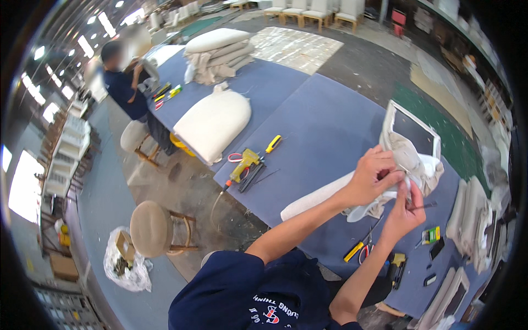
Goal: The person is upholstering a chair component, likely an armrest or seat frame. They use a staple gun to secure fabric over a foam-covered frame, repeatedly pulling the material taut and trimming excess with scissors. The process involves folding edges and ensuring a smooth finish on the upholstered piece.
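Observation:
Both my hands meet at the bunched beige fabric cover of an upholstered chair part on the blue table. My left hand is closed, pinching the fabric edge between thumb and fingers. Just below it, my right hand is closed too, its fingertips up against the fabric. A thin dark rod-like tool sticks out from the right hand; its other end is hidden. Behind the cover rises a pale frame with a dark panel. A long padded cream piece lies under my left forearm.
On the blue table lie a yellow-handled screwdriver, a yellow staple gun, a yellow-handled tool and a cream cushion. Folded covers are stacked farther off. A round stool stands left. Another person works at the far left.

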A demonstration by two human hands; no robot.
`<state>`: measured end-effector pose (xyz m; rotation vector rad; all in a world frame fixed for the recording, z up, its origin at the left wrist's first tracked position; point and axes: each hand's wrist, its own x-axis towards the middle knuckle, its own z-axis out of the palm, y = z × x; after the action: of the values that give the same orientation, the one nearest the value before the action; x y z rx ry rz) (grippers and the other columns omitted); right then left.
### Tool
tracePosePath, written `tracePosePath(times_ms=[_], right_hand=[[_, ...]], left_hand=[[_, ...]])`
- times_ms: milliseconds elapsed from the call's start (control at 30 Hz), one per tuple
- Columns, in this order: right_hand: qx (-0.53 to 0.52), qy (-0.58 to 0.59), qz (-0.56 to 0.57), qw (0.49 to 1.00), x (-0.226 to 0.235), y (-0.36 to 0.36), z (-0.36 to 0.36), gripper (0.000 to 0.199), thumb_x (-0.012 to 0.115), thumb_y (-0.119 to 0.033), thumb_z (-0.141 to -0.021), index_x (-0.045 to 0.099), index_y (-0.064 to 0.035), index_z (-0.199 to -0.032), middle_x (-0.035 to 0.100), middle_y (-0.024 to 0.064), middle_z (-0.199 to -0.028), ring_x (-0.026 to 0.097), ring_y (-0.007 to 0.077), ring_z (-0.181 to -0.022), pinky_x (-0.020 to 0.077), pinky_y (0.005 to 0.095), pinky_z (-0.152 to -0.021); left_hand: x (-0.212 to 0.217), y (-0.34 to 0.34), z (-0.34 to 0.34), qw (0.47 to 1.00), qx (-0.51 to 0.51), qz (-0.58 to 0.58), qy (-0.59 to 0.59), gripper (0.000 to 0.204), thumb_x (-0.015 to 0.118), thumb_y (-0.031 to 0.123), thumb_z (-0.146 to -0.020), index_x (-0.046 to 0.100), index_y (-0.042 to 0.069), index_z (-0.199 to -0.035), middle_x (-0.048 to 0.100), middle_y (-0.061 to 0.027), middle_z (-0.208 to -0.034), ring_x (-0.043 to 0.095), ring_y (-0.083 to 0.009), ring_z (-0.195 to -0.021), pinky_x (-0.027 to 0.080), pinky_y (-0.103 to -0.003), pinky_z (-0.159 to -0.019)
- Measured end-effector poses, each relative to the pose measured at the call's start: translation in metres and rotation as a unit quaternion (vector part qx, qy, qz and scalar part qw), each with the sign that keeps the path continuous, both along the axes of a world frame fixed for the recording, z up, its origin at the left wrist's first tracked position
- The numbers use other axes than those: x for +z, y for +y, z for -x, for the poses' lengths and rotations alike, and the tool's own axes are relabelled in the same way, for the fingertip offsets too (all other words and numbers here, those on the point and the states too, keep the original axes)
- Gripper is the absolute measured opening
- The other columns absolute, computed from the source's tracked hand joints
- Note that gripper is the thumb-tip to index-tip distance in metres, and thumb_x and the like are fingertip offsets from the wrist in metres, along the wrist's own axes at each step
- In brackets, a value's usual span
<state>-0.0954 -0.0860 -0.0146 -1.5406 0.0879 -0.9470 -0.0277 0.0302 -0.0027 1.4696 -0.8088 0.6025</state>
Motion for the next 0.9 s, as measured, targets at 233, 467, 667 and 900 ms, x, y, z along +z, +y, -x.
tracePosePath(times_ms=[233, 467, 667, 900], right_hand=[[-0.027, 0.063, 0.054, 0.996, -0.004, -0.015, 0.000, 0.014, 0.070, 0.000, -0.094, 0.072, 0.0055, -0.107, 0.071, 0.0058, -0.098, 0.063, 0.0087, -0.083, 0.0528, 0.0236, -0.070], [-0.058, 0.054, 0.086, 0.993, -0.009, -0.051, -0.030, 0.010, 0.071, 0.000, -0.093, 0.071, 0.0056, -0.102, 0.066, 0.0030, -0.089, 0.061, 0.0107, -0.082, 0.0527, 0.0254, -0.072], [-0.002, 0.066, -0.002, 0.998, 0.003, -0.048, -0.040, 0.027, 0.072, 0.000, -0.092, 0.066, 0.0030, -0.118, 0.060, 0.0001, -0.092, 0.054, 0.0070, -0.078, 0.0461, 0.0207, -0.069], [0.037, 0.075, 0.103, 0.991, 0.019, -0.033, -0.007, 0.027, 0.063, -0.011, -0.099, 0.067, 0.0001, -0.124, 0.065, 0.0047, -0.092, 0.049, 0.0076, -0.069, 0.0387, 0.0240, -0.059]], left_hand=[[-0.006, -0.007, 0.004, 0.999, 0.014, -0.005, -0.045, 0.029, 0.073, 0.018, -0.085, 0.052, 0.006, -0.068, 0.045, -0.0045, -0.069, 0.038, -0.0254, -0.070, 0.031, -0.038, -0.069], [0.002, -0.024, -0.009, 0.998, 0.016, -0.029, -0.054, 0.022, 0.071, 0.020, -0.084, 0.057, 0.007, -0.074, 0.052, -0.0069, -0.075, 0.043, -0.0294, -0.074, 0.034, -0.043, -0.071], [0.000, -0.040, -0.038, 0.996, 0.028, -0.046, -0.066, 0.020, 0.072, 0.020, -0.083, 0.058, 0.008, -0.075, 0.051, -0.0075, -0.076, 0.047, -0.0299, -0.076, 0.034, -0.042, -0.072], [-0.002, 0.000, -0.056, 0.989, 0.076, -0.128, 0.011, 0.023, 0.060, 0.014, -0.097, 0.058, -0.001, -0.080, 0.049, -0.0059, -0.075, 0.040, -0.0207, -0.077, 0.034, -0.034, -0.070]])
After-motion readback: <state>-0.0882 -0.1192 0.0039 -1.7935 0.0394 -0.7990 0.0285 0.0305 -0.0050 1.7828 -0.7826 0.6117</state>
